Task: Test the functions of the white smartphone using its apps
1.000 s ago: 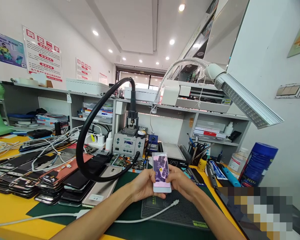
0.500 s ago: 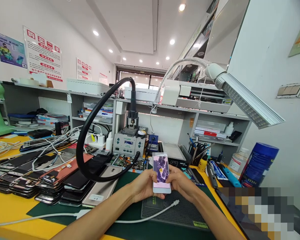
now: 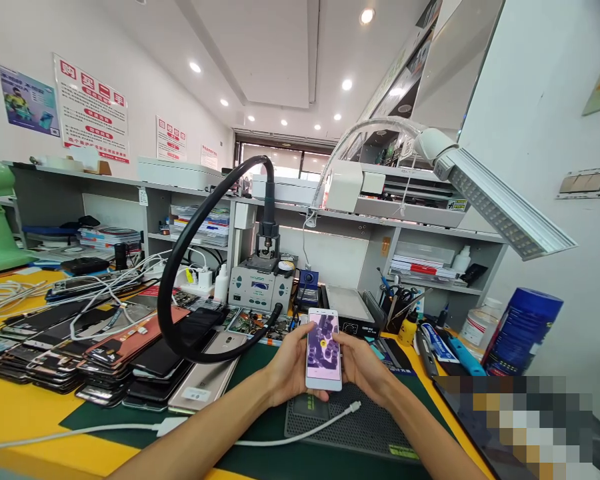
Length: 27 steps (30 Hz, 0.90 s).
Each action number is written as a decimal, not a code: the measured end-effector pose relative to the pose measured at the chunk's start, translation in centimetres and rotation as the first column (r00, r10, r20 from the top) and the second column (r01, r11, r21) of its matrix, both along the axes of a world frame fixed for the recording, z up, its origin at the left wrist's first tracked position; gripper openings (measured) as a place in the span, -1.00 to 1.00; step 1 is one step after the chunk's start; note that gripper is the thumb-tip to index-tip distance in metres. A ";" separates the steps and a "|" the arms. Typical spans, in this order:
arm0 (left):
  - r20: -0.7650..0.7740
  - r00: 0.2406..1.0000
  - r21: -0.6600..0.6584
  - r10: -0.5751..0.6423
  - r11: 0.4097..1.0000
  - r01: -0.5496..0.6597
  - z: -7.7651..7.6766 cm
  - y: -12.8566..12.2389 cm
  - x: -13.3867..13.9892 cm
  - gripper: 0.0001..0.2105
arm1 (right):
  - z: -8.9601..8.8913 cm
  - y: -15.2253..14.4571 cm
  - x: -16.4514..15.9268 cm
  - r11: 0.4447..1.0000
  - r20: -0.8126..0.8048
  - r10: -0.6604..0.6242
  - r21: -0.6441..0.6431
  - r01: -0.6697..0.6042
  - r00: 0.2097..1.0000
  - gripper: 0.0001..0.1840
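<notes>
A white smartphone (image 3: 324,350) is held upright above the dark mat, its lit screen showing a pink and purple picture with a small yellow spot. My left hand (image 3: 291,363) grips its left side, the thumb at the upper left edge of the screen and fingers behind. Around the right side closes my right hand (image 3: 363,363), its thumb by the screen's right edge. The fingers behind the phone are mostly hidden. Below, a white charging cable (image 3: 300,437) runs across the black textured pad (image 3: 340,420), its plug end lying free.
Stacked phones and phone parts (image 3: 105,347) crowd the left. A hot air station (image 3: 257,287) with a looping black hose (image 3: 167,287) stands behind. A lamp (image 3: 510,200) overhangs the right, above a blue can (image 3: 523,330), a bottle (image 3: 481,323) and a tool holder (image 3: 397,307).
My left thumb has moved up along the screen's left edge, and my right thumb has risen from the lower screen to the right edge. The phone stays in both hands.
</notes>
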<state>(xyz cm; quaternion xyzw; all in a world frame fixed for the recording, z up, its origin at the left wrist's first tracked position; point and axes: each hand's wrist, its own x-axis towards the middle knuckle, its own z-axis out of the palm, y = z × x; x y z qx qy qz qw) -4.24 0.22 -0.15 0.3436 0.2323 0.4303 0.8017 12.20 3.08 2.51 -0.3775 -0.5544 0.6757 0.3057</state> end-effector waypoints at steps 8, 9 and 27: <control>0.001 1.000 -0.009 0.004 1.000 -0.004 -0.1 0.1 0.0 -0.45 | 0.4 -0.4 -0.2 1.000 0.038 -0.020 -0.017 0.021 0.999 -0.52; 0.000 1.000 -0.012 0.005 1.000 -0.005 -0.1 0.1 0.0 -0.45 | 0.3 -0.4 -0.2 1.000 0.034 -0.015 -0.017 0.016 0.999 -0.52; -0.020 1.000 -0.007 -0.012 1.000 0.011 -0.1 0.2 0.0 -0.37 | 0.1 -0.1 -0.3 1.000 0.062 -0.013 0.021 0.012 0.998 -0.55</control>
